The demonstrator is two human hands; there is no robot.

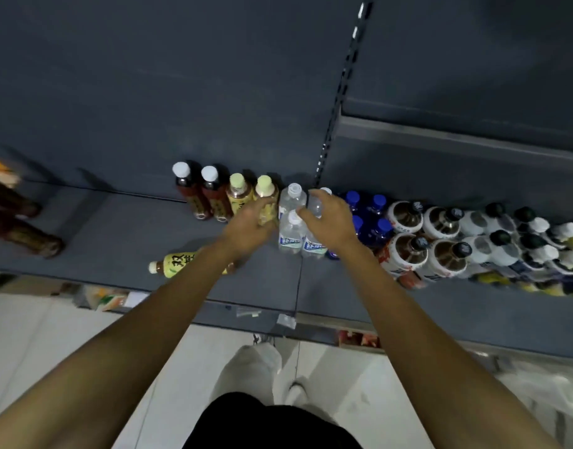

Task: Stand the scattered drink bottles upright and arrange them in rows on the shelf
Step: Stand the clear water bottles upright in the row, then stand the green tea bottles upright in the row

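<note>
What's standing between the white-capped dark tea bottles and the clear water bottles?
Head view: two yellow-green-capped tea bottles, upright beside each other. The left hand grips the right one.

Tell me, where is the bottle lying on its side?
The lying bottle is on the shelf, near the front edge, partly under the left forearm, left of the clear bottles.

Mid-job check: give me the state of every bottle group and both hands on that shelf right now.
Dark tea bottles: upright, back row.
Yellow-cap bottles: upright; left hand grips the right one.
Clear water bottles: upright; right hand over them, grip unclear.
Blue-cap bottles: upright, rows.
Black-cap bottles: upright, rows.
Yellow-label bottle: lying down.
</note>
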